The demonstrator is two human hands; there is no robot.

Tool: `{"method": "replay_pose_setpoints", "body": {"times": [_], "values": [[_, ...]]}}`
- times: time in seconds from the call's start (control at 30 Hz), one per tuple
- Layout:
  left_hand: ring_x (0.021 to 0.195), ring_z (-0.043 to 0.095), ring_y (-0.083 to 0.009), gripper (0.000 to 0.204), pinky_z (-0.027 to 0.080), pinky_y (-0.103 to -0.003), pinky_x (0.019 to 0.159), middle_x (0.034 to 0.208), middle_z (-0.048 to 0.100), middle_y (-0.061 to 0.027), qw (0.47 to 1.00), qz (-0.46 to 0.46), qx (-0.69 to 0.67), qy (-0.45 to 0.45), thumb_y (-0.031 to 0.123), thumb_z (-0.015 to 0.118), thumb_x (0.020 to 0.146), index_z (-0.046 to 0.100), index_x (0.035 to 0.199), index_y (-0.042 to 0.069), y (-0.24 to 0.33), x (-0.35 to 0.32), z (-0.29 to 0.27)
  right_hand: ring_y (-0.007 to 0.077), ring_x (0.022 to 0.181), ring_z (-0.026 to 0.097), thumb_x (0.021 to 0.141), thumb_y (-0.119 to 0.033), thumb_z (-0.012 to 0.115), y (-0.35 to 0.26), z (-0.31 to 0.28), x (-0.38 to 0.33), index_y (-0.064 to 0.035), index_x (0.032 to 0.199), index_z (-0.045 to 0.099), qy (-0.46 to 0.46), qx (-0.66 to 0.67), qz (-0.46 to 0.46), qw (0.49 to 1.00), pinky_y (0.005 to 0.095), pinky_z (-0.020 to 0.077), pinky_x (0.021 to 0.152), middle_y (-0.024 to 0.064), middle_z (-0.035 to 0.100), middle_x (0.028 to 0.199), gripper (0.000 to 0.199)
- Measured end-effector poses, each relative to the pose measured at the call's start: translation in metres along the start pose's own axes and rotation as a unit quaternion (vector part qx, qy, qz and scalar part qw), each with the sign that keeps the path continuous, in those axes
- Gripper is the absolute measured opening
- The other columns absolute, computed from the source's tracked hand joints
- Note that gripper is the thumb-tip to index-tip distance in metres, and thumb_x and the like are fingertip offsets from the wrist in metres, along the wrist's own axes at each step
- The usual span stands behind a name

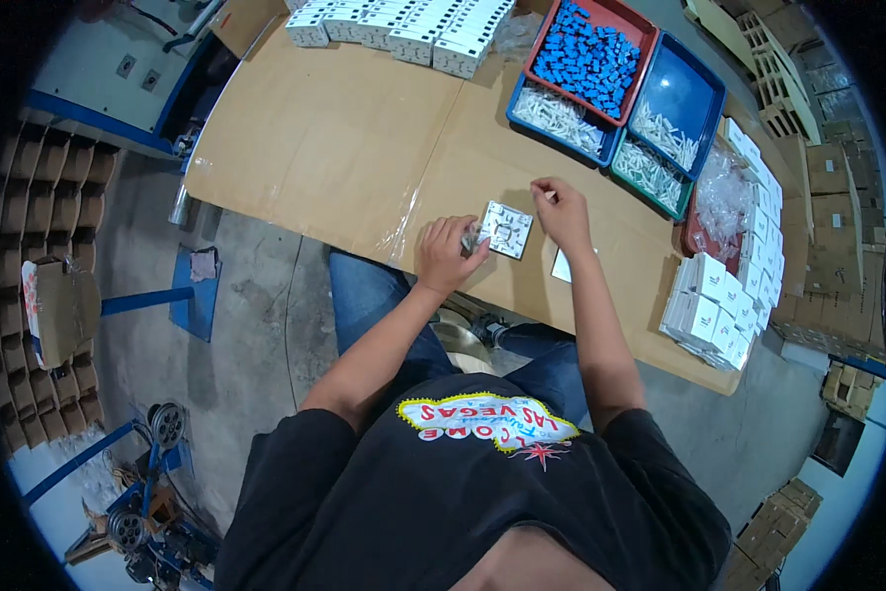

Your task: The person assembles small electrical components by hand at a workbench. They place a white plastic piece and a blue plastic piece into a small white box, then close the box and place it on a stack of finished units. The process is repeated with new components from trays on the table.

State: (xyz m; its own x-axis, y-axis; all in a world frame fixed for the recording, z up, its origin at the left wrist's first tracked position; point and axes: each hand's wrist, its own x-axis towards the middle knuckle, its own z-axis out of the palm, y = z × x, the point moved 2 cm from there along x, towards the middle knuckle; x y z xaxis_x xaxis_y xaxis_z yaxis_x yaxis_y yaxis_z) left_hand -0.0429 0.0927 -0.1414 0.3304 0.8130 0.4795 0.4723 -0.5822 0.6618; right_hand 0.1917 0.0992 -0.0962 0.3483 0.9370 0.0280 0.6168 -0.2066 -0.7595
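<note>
Has a small square white plate [506, 229] lying flat, smooth-looking and straight-edged, with greyish, metal-looking fittings across its upward face. Rests on matte brown cardboard [310, 138], between the two hands. Bends the left hand [448, 254] loosely at its left edge, thumb touching or nearly so, fingers at a small greyish piece [471, 238]; cannot tell whether gripped. Holds the right hand [563, 219] just beside its right edge, apart from it, fingers curled in, thumb and forefinger close together; cannot tell whether anything is pinched there. Shows another flat white piece [561, 266] beside the right forearm, partly hidden.

Has farther off a red tray [650, 44] of small blue blocks [583, 59], overlapping a blue tray [512, 110] of slim white pieces; alongside, a second blue tray [680, 84] and a green tray [683, 204], holding similar pieces. Includes crinkled clear plastic [721, 212] at right, near stacked white squares [711, 300] bearing dark marks too small to read. Wears a black T-shirt [364, 502] with a yellow-edged white badge of red and blue lettering.
</note>
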Motion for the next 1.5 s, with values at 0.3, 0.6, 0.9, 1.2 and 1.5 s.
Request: {"method": "replay_pose_setpoints", "body": {"times": [0.3, 0.6, 0.9, 1.2, 1.5], "values": [[0.090, 0.062, -0.0292, 0.040, 0.046, -0.042, 0.081, 0.097, 0.067, -0.0088, 1.000, -0.003, 0.010, -0.005, 0.026, 0.080, 0.080, 0.066, 0.111, 0.006, 0.000, 0.000, 0.001, 0.0333, 0.098, 0.070, 0.090, -0.025, 0.070, 0.031, -0.010, 0.128, -0.0171, 0.112, 0.075, 0.064, -0.168, -0.061, 0.982, 0.0459, 0.0554, 0.082, 0.0137, 0.072, 0.103, 0.024], [0.090, 0.062, -0.0289, 0.041, 0.046, -0.042, 0.082, 0.096, 0.066, -0.0087, 0.999, -0.023, 0.024, -0.022, 0.031, 0.080, 0.080, 0.067, 0.111, 0.008, 0.003, -0.001, -0.001, 0.0366, 0.104, 0.067, 0.090, -0.026, 0.068, 0.039, 0.011, 0.169, -0.0165, 0.111, 0.076, -0.044, -0.240, -0.047, 0.969, 0.0483, 0.0537, 0.091, 0.0175, 0.066, 0.113, 0.024], [0.090, 0.062, -0.0290, 0.042, 0.046, -0.041, 0.082, 0.097, 0.066, -0.0082, 1.000, -0.012, 0.004, -0.009, 0.031, 0.080, 0.080, 0.067, 0.112, 0.008, 0.003, -0.001, 0.002, 0.0098, 0.065, 0.060, 0.092, -0.018, 0.076, 0.082, -0.020, 0.182, -0.0035, 0.103, 0.076, 0.133, 0.028, -0.037, 0.990, 0.0287, 0.0482, 0.059, 0.0034, 0.072, 0.082, 0.018], [0.091, 0.061, -0.0309, 0.043, 0.049, -0.042, 0.083, 0.099, 0.064, -0.0103, 1.000, -0.014, -0.002, -0.002, 0.030, 0.078, 0.080, 0.065, 0.114, 0.007, -0.001, -0.002, 0.000, 0.0052, 0.065, 0.058, 0.091, -0.007, 0.073, 0.011, 0.001, 0.045, 0.0017, 0.105, 0.070, -0.038, 0.226, 0.033, 0.973, 0.0222, 0.0459, 0.057, 0.0036, 0.072, 0.087, 0.017], [0.095, 0.063, -0.0341, 0.046, 0.049, -0.044, 0.083, 0.103, 0.066, -0.0121, 1.000, -0.007, -0.022, 0.009, 0.023, 0.082, 0.075, 0.063, 0.113, 0.006, 0.000, 0.001, -0.003, 0.0107, 0.063, 0.058, 0.091, -0.013, 0.075, -0.030, 0.059, -0.054, -0.0004, 0.099, 0.073, -0.086, 0.145, 0.000, 0.986, 0.0263, 0.0474, 0.060, 0.0068, 0.071, 0.087, 0.015]]}}
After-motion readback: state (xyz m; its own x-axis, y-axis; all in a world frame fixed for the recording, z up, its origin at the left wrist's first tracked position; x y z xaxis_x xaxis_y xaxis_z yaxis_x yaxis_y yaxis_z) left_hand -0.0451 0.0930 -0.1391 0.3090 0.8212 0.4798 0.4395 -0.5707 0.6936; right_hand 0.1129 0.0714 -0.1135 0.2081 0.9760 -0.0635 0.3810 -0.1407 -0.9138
